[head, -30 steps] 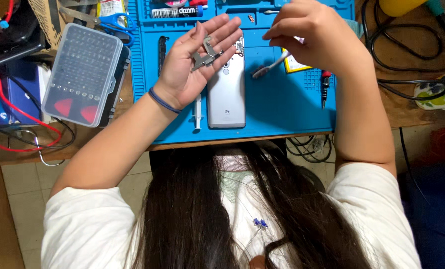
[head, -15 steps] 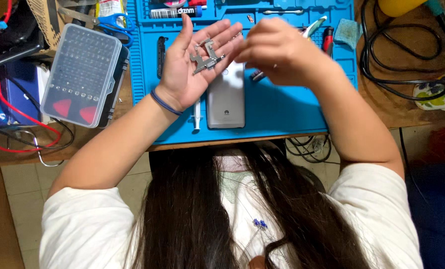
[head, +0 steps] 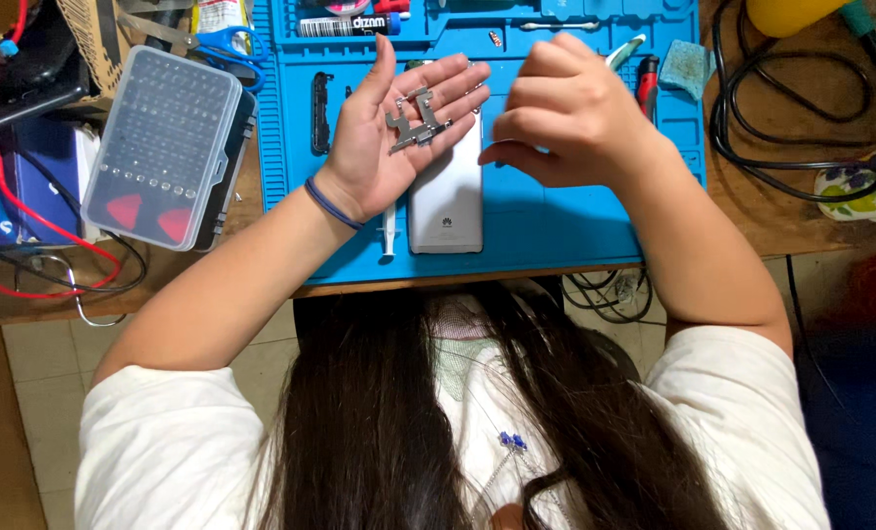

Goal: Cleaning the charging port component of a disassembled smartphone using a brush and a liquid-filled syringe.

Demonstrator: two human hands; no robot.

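Toward the desk's (head: 752,226) left edge lies a clear bit case (head: 168,147). On the blue mat (head: 556,226), the left hand (head: 398,132) lies palm up, fingers spread, cradling small metal brackets (head: 416,123) above a silver phone (head: 446,201). Just beside it, the right hand (head: 565,113) curls, fingertips pinched together, perhaps holding something.

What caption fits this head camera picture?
Left hand holds small metal parts over a phone; right hand hovers beside.
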